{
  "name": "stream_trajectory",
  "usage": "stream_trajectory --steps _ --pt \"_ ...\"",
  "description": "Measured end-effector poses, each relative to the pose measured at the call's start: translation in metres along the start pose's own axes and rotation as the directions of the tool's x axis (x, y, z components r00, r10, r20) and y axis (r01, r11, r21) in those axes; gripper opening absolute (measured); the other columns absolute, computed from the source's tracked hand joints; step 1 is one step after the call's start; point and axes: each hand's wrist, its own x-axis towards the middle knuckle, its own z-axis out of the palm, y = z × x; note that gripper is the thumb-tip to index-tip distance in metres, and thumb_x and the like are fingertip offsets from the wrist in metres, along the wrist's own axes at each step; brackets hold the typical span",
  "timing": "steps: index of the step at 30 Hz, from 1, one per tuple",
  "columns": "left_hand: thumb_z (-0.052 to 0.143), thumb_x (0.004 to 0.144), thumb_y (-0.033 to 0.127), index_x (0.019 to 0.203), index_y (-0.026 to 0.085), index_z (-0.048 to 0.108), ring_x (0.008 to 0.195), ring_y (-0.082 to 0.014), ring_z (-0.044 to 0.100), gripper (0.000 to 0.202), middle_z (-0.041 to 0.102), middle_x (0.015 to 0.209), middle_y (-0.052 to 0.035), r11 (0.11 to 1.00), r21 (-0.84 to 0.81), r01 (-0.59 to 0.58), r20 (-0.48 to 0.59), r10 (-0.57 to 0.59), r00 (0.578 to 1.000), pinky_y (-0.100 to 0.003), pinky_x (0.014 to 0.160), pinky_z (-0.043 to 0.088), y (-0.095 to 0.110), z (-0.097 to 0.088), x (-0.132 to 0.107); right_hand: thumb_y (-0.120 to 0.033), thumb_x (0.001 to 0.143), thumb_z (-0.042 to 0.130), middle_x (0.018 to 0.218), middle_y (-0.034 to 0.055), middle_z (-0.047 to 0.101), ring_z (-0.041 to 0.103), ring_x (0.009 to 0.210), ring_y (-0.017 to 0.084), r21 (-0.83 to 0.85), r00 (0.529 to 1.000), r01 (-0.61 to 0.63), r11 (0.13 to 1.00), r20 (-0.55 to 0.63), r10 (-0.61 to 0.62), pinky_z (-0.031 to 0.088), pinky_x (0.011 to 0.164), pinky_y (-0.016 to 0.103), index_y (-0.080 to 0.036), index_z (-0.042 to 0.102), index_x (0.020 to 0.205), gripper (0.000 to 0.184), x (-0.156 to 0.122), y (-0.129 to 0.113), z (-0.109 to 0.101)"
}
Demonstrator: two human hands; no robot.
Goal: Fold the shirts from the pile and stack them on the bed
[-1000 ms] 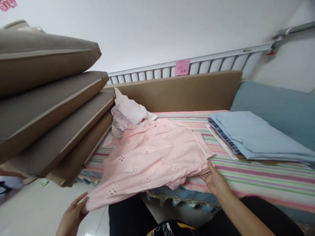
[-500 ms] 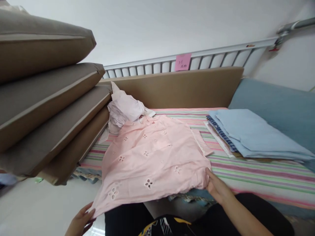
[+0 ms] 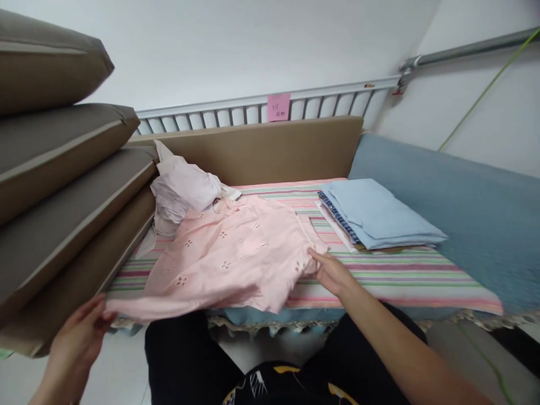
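A pink shirt [image 3: 236,253] with cut-out flower patterns lies spread over the striped sheet [image 3: 396,281], its collar end toward the wall. My left hand [image 3: 84,332] pinches its lower left corner, which is lifted and stretched out beside the cushions. Farther right, my right hand [image 3: 331,270] grips the shirt's right side near the sleeve, fingers closed on a fold of cloth. The hem between the hands is raised and partly folded over, slightly blurred at the left.
Crumpled pale clothes [image 3: 185,188] lie at the back left, against stacked brown cushions [image 3: 71,208]. A folded pile with a light blue garment [image 3: 375,214] on top sits right. A pink note [image 3: 278,107] hangs on the radiator [image 3: 228,115]. A blue-covered backrest [image 3: 422,191] borders the right.
My right hand has moved up along the shirt's side toward the sleeve. My left hand has raised the lower corner, and the hem has lifted and folded. The view has shifted right.
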Motion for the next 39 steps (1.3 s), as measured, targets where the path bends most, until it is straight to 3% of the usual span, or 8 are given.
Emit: stream_trajectory --steps 4,9,16,22,24,30,35,39 --pt "0.058 0.07 0.003 0.104 0.014 0.056 0.06 -0.0103 0.061 0.036 0.059 0.059 0.0035 0.989 -0.071 -0.129 0.053 0.133 0.99 -0.025 0.071 0.052 0.025 0.059 0.02 -0.019 0.078 0.06 0.077 0.0 0.069 0.065 0.069 0.014 0.124 0.991 0.058 0.991 -0.125 -0.043 0.055 0.07 0.03 -0.022 0.059 0.086 0.009 0.039 -0.006 0.017" --pt "0.065 0.069 0.023 0.114 0.018 0.053 0.076 -0.0163 0.061 0.047 0.063 0.088 -0.0023 0.899 0.346 -0.269 0.206 0.207 0.956 -0.035 0.082 0.048 -0.031 0.072 0.01 -0.025 0.072 0.069 0.089 0.0058 0.07 0.067 0.08 0.018 -0.083 0.992 -0.043 0.996 -0.123 0.033 0.052 0.073 0.031 -0.021 0.06 0.098 0.028 0.038 0.038 -0.01" --pt "0.061 0.069 0.04 0.097 0.016 0.063 0.092 -0.0254 0.06 0.037 0.066 0.096 -0.01 0.716 0.445 -0.538 0.739 0.046 0.672 -0.038 0.085 0.046 -0.14 0.11 -0.095 -0.019 0.067 0.071 0.085 0.0073 0.071 0.066 0.081 0.017 -0.196 0.982 -0.065 0.978 -0.185 0.028 0.05 0.07 0.026 -0.017 0.065 0.088 0.022 0.033 0.071 -0.042" --pt "0.052 0.073 0.029 0.07 0.018 0.063 0.082 -0.023 0.057 0.016 0.061 0.08 -0.0074 0.532 0.395 -0.749 0.813 0.178 0.555 -0.038 0.08 0.044 -0.154 0.151 -0.117 -0.02 0.071 0.066 0.081 0.006 0.07 0.066 0.071 0.015 -0.248 0.977 -0.112 0.962 -0.203 0.061 0.051 0.062 0.023 -0.017 0.063 0.089 0.019 0.038 0.067 -0.037" --pt "0.053 0.073 0.034 0.065 0.018 0.059 0.076 -0.0211 0.056 0.019 0.06 0.073 -0.0045 0.633 0.356 -0.688 0.79 0.189 0.583 -0.034 0.074 0.044 -0.146 0.151 -0.111 -0.02 0.07 0.066 0.079 0.0048 0.069 0.065 0.065 0.014 -0.26 0.971 -0.105 0.96 -0.234 0.043 0.05 0.056 0.022 -0.017 0.063 0.088 0.019 0.037 0.064 -0.04" --pt "0.062 0.062 0.055 0.072 0.018 0.057 0.054 -0.0122 0.047 0.039 0.054 0.061 0.004 0.918 0.278 -0.283 0.53 0.1 0.842 -0.023 0.052 0.037 -0.102 0.132 -0.082 -0.034 0.077 0.061 0.079 0.0054 0.067 0.066 0.068 0.016 -0.119 0.923 -0.07 0.99 -0.383 0.019 0.052 0.058 0.026 -0.02 0.054 0.103 0.03 0.038 0.043 -0.061" --pt "0.068 0.055 0.053 0.076 0.018 0.058 0.064 -0.0143 0.052 0.042 0.059 0.068 0.003 0.942 0.245 -0.23 0.484 0.087 0.871 -0.022 0.057 0.04 -0.073 0.114 -0.073 -0.049 0.082 0.051 0.072 0.0056 0.064 0.064 0.058 0.017 -0.048 0.888 -0.198 0.979 -0.431 0.159 0.052 0.054 0.03 -0.018 0.053 0.098 0.035 0.059 0.029 -0.058" --pt "0.07 0.047 0.05 0.073 0.019 0.056 0.071 -0.0192 0.057 0.043 0.063 0.07 0.0011 0.931 0.298 -0.21 0.442 0.06 0.895 -0.026 0.062 0.044 -0.063 0.09 -0.063 -0.028 0.078 0.059 0.064 0.0015 0.061 0.059 0.05 0.015 -0.045 0.889 -0.186 0.982 -0.433 0.149 0.05 0.052 0.03 -0.016 0.055 0.09 0.017 0.079 0.026 -0.049"
